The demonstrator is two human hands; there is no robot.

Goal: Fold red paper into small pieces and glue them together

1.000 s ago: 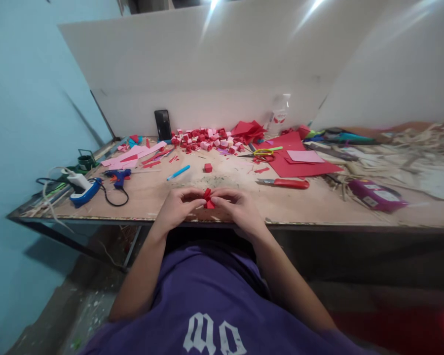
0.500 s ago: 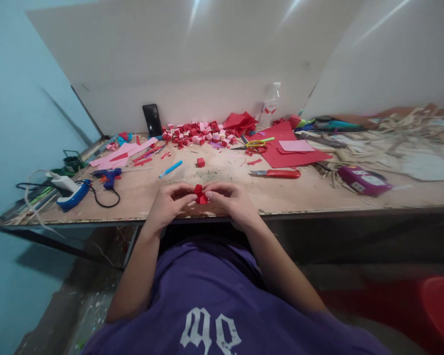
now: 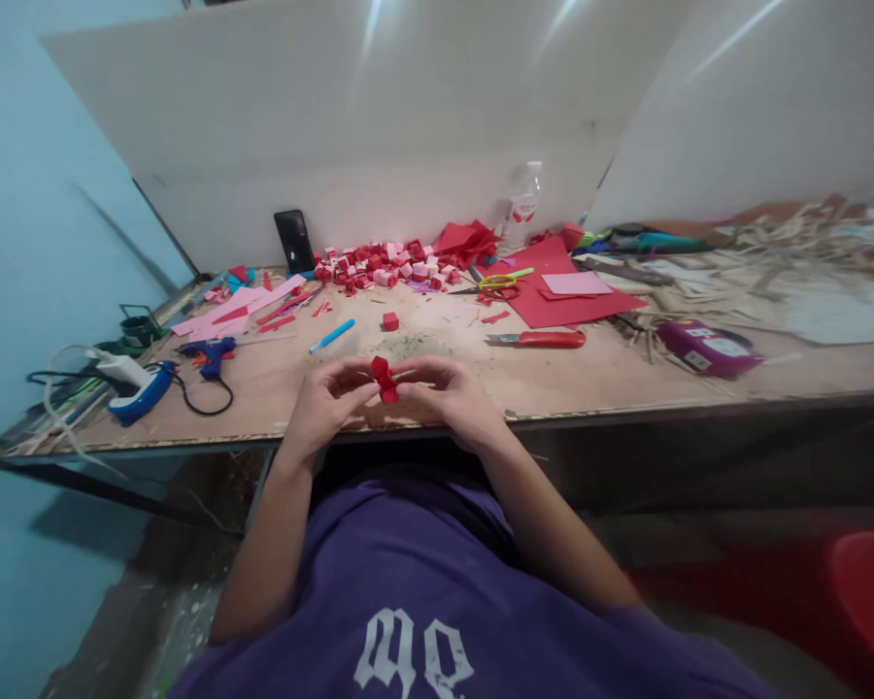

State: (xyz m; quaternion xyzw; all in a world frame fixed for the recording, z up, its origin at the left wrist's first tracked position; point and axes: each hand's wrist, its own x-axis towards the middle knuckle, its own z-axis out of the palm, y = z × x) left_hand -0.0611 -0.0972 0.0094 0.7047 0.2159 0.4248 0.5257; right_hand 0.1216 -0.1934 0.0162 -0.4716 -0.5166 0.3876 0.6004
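Note:
Between my two hands, just above the table's front edge, is a small folded piece of red paper (image 3: pixel 385 380), its flaps partly raised. My left hand (image 3: pixel 329 396) pinches its left side with thumb and fingers. On the other side, my right hand (image 3: pixel 448 393) pinches it the same way. A finished-looking small red paper cube (image 3: pixel 390 321) sits on the table beyond my fingers. To its left lies a light blue pen (image 3: pixel 332 336). A red-handled knife (image 3: pixel 552 339) rests to the right of my hands.
Many pink and red paper cubes (image 3: pixel 389 264) are heaped at the back, by a leaning phone (image 3: pixel 294 242). Yellow-handled scissors (image 3: pixel 498 282) touch red paper sheets (image 3: pixel 589 309). A blue glue gun (image 3: pixel 214 355), power strip (image 3: pixel 143 392) and purple tape measure (image 3: pixel 708 348) flank the work area.
The red paper has turned in my fingers and now stands taller, with its flaps more opened out. The whole view has shifted slightly; both hands keep their pinch.

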